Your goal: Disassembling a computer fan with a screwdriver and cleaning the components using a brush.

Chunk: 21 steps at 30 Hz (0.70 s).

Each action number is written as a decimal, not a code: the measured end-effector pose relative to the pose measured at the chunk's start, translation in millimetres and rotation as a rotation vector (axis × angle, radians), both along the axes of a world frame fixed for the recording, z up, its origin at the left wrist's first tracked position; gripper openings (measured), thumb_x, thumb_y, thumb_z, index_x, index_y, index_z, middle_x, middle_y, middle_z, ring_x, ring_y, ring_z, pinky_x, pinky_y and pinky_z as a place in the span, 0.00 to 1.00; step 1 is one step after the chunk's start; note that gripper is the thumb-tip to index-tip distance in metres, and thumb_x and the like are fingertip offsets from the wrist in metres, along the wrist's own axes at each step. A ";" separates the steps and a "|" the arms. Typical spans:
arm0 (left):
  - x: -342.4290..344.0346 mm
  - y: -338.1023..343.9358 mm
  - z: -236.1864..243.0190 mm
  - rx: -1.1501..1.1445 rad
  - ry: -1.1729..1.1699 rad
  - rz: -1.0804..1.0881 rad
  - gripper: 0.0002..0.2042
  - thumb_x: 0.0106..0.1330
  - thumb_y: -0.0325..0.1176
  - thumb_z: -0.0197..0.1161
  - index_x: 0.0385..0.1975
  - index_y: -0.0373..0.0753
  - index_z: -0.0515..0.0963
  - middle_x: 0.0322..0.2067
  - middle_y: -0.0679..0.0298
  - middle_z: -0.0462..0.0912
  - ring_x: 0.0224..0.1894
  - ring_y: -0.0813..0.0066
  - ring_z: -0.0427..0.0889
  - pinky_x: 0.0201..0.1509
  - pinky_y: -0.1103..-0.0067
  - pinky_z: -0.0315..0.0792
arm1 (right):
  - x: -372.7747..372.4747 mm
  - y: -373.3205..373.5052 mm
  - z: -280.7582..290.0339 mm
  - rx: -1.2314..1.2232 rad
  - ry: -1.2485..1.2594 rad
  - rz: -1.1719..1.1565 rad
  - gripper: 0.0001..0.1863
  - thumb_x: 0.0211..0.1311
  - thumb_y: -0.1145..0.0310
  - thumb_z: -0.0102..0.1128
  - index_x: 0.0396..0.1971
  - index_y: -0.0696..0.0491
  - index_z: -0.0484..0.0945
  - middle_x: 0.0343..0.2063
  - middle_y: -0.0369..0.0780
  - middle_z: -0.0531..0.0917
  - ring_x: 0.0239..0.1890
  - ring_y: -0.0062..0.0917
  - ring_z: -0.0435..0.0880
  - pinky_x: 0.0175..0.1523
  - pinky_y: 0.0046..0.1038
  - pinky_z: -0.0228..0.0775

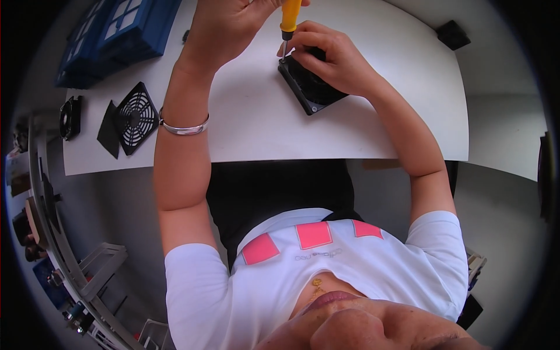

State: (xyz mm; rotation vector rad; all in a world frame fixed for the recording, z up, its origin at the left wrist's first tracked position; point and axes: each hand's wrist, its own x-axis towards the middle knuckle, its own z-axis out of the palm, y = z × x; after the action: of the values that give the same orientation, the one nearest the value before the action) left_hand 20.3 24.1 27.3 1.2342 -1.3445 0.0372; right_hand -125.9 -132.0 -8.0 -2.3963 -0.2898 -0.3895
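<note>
A screwdriver with a yellow handle stands nearly upright, and my left hand is closed round its top at the upper edge of the picture. Its metal shaft comes down on a corner of a square black cooling fan, where a screw seems to sit. My right hand curls over the fan, its fingertips bunched beside the shaft at that same corner. Much of the fan lies hidden under this hand. Another screw shows in the fan's near corner.
Left on the white table lie a black fan grille, a dark flat piece and another small black fan. Blue bins stand at the far left. A small black block is at the far right.
</note>
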 end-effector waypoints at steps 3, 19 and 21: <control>-0.5 -1.2 0.3 -0.021 -0.086 0.090 0.10 0.65 0.33 0.71 0.42 0.36 0.84 0.35 0.63 0.86 0.35 0.77 0.85 0.40 0.85 0.79 | 0.5 1.1 -2.4 -0.002 -0.019 -0.007 0.08 0.64 0.74 0.59 0.40 0.54 0.85 0.41 0.40 0.83 0.43 0.33 0.84 0.49 0.31 0.77; -21.6 -15.6 -2.3 -0.251 -0.246 0.124 0.12 0.70 0.39 0.66 0.38 0.35 0.84 0.33 0.60 0.86 0.31 0.73 0.85 0.31 0.80 0.76 | 1.8 -0.5 -4.4 -0.011 -0.055 0.015 0.07 0.64 0.72 0.61 0.39 0.56 0.85 0.40 0.42 0.83 0.41 0.36 0.83 0.48 0.32 0.76; -24.2 -11.2 -1.0 -0.175 -0.139 0.083 0.12 0.70 0.39 0.66 0.39 0.35 0.84 0.34 0.59 0.87 0.32 0.74 0.86 0.33 0.81 0.77 | 1.0 -0.3 -4.2 -0.001 -0.052 0.024 0.07 0.64 0.72 0.61 0.39 0.56 0.85 0.39 0.42 0.83 0.40 0.36 0.84 0.48 0.32 0.76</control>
State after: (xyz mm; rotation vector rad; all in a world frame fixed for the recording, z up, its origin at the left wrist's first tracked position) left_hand -3.9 12.9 26.2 1.1543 -1.3779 0.2979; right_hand -125.0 -132.3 -12.2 -2.3838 -0.3419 -0.4416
